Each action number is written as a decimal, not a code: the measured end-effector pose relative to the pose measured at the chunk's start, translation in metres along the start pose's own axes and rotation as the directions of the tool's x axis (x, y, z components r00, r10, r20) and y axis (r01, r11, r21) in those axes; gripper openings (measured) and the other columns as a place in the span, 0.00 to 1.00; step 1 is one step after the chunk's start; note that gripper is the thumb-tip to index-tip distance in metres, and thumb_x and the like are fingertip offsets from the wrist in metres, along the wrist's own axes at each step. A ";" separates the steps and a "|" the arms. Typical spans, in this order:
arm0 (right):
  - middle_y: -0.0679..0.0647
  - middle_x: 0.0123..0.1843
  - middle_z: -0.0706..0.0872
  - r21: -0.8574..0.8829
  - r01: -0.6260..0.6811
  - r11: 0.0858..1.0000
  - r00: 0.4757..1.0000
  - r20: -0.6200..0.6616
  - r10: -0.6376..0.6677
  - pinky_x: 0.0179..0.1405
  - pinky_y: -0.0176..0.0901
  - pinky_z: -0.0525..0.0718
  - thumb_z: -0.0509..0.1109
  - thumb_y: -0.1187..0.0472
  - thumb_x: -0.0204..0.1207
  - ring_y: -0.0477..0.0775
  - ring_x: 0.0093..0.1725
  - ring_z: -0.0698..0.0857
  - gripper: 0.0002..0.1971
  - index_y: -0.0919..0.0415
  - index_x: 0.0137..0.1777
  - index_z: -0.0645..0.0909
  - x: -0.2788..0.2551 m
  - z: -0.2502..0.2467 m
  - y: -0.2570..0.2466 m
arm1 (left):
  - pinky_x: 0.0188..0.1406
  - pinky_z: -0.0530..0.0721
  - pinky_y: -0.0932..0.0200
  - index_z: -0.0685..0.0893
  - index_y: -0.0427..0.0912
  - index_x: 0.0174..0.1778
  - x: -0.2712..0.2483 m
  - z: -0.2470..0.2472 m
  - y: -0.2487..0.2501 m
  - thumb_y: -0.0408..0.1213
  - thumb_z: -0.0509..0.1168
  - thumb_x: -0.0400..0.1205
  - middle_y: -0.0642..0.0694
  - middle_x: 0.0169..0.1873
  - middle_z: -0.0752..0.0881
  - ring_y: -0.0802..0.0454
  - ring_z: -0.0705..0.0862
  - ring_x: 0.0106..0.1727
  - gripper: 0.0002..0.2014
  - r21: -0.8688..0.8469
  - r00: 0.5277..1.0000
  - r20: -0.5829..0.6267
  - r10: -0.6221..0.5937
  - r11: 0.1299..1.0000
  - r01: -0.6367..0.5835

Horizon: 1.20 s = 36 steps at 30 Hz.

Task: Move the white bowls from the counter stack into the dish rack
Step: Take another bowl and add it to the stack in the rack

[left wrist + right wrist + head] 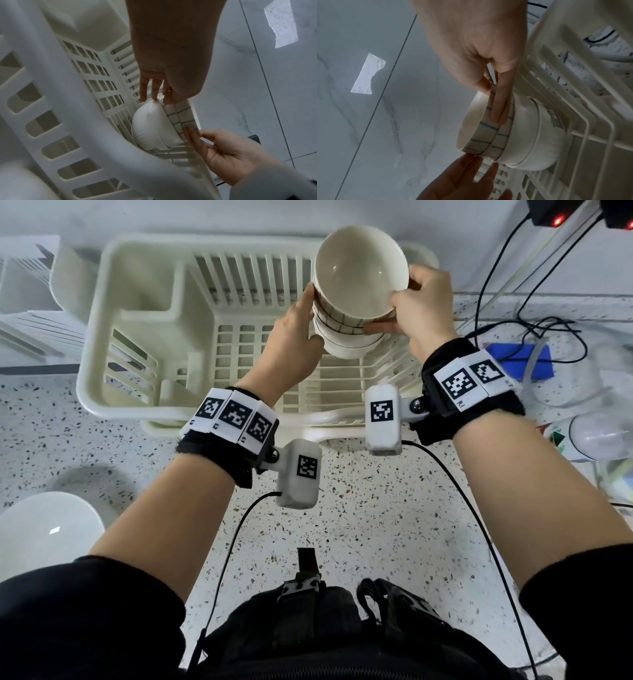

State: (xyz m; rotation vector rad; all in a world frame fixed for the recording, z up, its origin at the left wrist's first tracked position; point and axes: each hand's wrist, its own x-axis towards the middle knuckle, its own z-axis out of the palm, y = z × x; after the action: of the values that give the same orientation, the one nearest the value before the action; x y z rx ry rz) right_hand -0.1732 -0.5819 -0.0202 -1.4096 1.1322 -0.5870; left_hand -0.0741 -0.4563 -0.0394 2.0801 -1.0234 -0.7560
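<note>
A tilted stack of white bowls [359, 278] [154, 128] [522, 142] is held inside the right end of the cream plastic dish rack [137, 313] [68, 121] [573, 67]. The upper two bowls carry thin blue grid lines and the lower ones are plain. The lowest bowl is down at the rack's ribs; I cannot tell whether it rests on them. My left hand [306, 316] [163, 83] [467, 175] presses straight fingers against the stack's left side. My right hand [399, 309] [223, 148] [489, 75] pinches the top rim, thumb inside and fingers outside.
Another white bowl [44, 529] sits on the speckled counter [359, 508] at the lower left. Black cables [534, 330], a blue object [520, 361] and clear plastic containers [599, 436] crowd the right side. White slatted trays [34, 302] lie left of the rack. A wall stands close behind.
</note>
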 end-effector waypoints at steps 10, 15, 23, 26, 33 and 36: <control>0.59 0.56 0.77 -0.030 -0.039 0.999 0.999 -0.002 0.039 0.28 0.49 0.92 0.55 0.79 0.74 0.62 0.45 0.86 0.17 0.71 0.58 0.80 0.006 0.004 0.000 | 0.72 0.75 0.45 0.57 0.42 0.79 0.004 -0.003 0.000 0.23 0.55 0.71 0.43 0.76 0.71 0.45 0.69 0.76 0.37 -0.026 1.000 0.002 -0.003 1.000 0.003; 0.59 0.50 0.78 -0.075 -0.033 0.997 0.999 -0.032 0.031 0.32 0.58 0.93 0.54 0.79 0.73 0.71 0.52 0.85 0.17 0.81 0.58 0.78 0.006 0.003 -0.001 | 0.67 0.75 0.56 0.64 0.41 0.75 0.004 -0.003 0.004 0.23 0.54 0.69 0.45 0.69 0.78 0.50 0.72 0.73 0.34 -0.081 1.000 -0.023 -0.010 0.997 0.008; 0.52 0.37 0.75 -0.140 0.002 0.990 1.000 -0.019 -0.004 0.32 0.55 0.93 0.54 0.79 0.71 0.59 0.36 0.86 0.16 0.85 0.54 0.78 0.004 0.002 -0.007 | 0.53 0.81 0.43 0.63 0.41 0.75 -0.001 -0.004 0.014 0.25 0.53 0.66 0.44 0.67 0.79 0.40 0.80 0.53 0.36 -0.101 1.000 0.007 0.000 0.995 0.000; 0.54 0.39 0.77 -0.158 0.008 0.987 1.000 -0.020 -0.012 0.32 0.55 0.93 0.55 0.79 0.71 0.60 0.37 0.87 0.16 0.82 0.54 0.80 0.002 0.003 -0.006 | 0.49 0.80 0.45 0.59 0.42 0.77 -0.002 -0.004 0.016 0.23 0.54 0.69 0.43 0.70 0.76 0.47 0.77 0.36 0.36 -0.095 0.999 0.042 -0.018 0.995 0.022; 0.54 0.34 0.76 -0.240 0.009 0.971 0.998 -0.050 -0.022 0.44 0.69 0.90 0.61 0.63 0.64 0.56 0.36 0.79 0.09 0.69 0.38 0.77 -0.001 -0.002 0.000 | 0.66 0.77 0.39 0.49 0.40 0.80 -0.014 -0.008 0.023 0.23 0.53 0.72 0.42 0.78 0.66 0.24 0.71 0.68 0.38 0.015 0.993 0.096 -0.073 0.997 0.072; 0.53 0.28 0.71 -0.228 0.008 0.974 0.999 -0.040 -0.018 0.45 0.71 0.89 0.63 0.59 0.64 0.59 0.33 0.76 0.06 0.63 0.33 0.72 -0.009 -0.006 0.008 | 0.69 0.75 0.42 0.47 0.38 0.80 -0.027 -0.012 0.027 0.23 0.53 0.75 0.37 0.79 0.63 0.32 0.72 0.71 0.37 0.040 0.995 0.050 -0.081 0.996 0.079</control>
State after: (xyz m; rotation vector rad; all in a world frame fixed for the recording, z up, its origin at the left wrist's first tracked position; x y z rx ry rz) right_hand -0.1844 -0.5757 -0.0246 -1.6079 1.2554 -0.5097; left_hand -0.0910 -0.4428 -0.0060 2.1550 -0.9937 -0.8409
